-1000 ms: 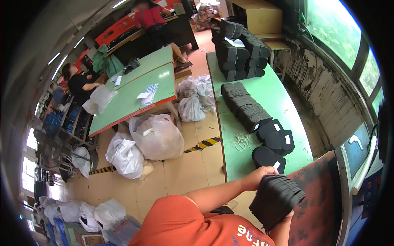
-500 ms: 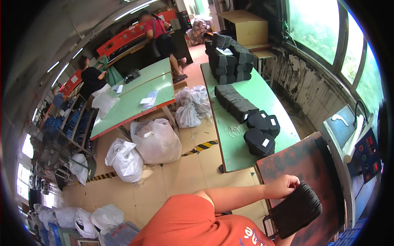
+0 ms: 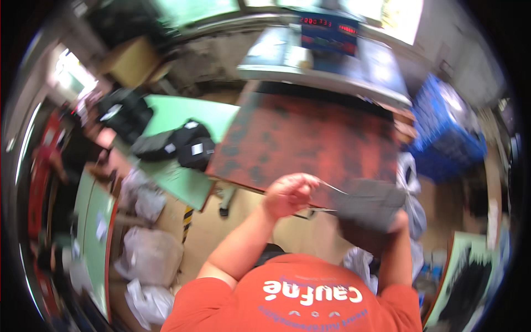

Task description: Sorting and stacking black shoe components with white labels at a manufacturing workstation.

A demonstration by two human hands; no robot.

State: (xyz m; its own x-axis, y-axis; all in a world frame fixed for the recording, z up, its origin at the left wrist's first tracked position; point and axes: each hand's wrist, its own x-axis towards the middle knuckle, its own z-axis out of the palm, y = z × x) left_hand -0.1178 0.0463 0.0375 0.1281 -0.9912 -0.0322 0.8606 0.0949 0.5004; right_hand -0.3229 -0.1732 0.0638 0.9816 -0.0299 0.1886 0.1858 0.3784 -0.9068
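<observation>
A bundle of dark grey-black flat pieces (image 3: 369, 205), blurred by motion, is held up in front of my chest. My right hand (image 3: 397, 222) grips it at its right side, the fingers partly hidden behind it. My left hand (image 3: 292, 195), closed in a pinch, is apart from the bundle on its left. A thin pale elastic band (image 3: 332, 187) stretches from those fingers to the bundle. Beyond both hands lies a worn red-and-black board (image 3: 310, 138) on the machine.
A control box (image 3: 329, 34) with red lit digits stands at the machine's back. More dark bundles (image 3: 196, 148) sit on a green table (image 3: 182, 180) at left. A blue crate (image 3: 442, 135) stands at right. White bags (image 3: 148, 254) lie on the floor at left.
My view has swung to the right, toward the machine. My left hand has come off the bundle's top and now draws a band out leftward, while my right hand holds the bundle.
</observation>
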